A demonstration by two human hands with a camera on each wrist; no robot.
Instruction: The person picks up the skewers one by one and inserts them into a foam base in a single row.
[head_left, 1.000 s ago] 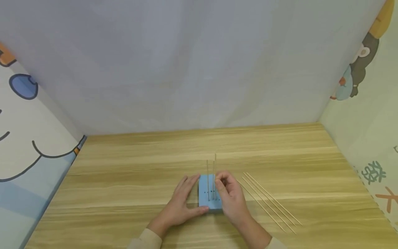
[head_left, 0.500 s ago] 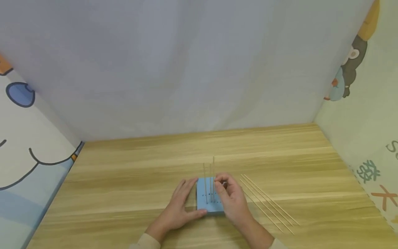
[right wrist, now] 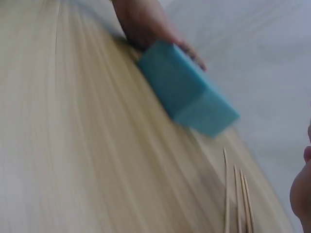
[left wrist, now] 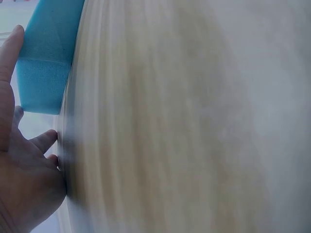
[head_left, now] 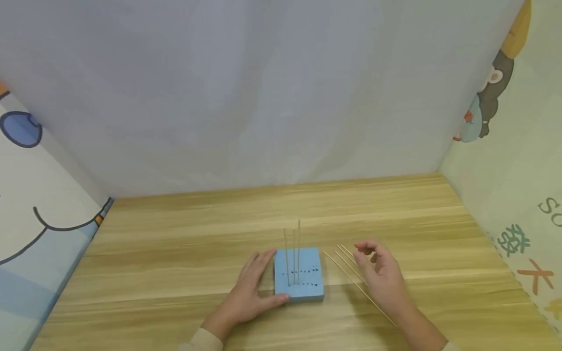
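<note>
A light blue foam block (head_left: 309,256) lies on the table with rows of dark dots on its top. Three thin wooden sticks (head_left: 299,246) stand upright from it, near its left half. My left hand (head_left: 251,290) rests along the block's left side, thumb at the front corner and straight fingers toward the back corner. In the left wrist view its thumb lies against the blue foam block (left wrist: 44,80). My right hand (head_left: 385,280) is over several loose wooden sticks (head_left: 351,280), its fingers loosely bent with nothing visible between them. It covers part of those sticks.
The wood-grain table (head_left: 197,234) runs back to a pale grey curtain (head_left: 272,97). Printed panels with cartoon figures stand at the left (head_left: 52,195) and right (head_left: 491,195) sides. In the right wrist view, the loose sticks (right wrist: 227,194) lie beside the block.
My right hand has let go of an upright stick in the block and moved right, over the loose sticks. My left hand has stayed at the block. The head view has shifted slightly.
</note>
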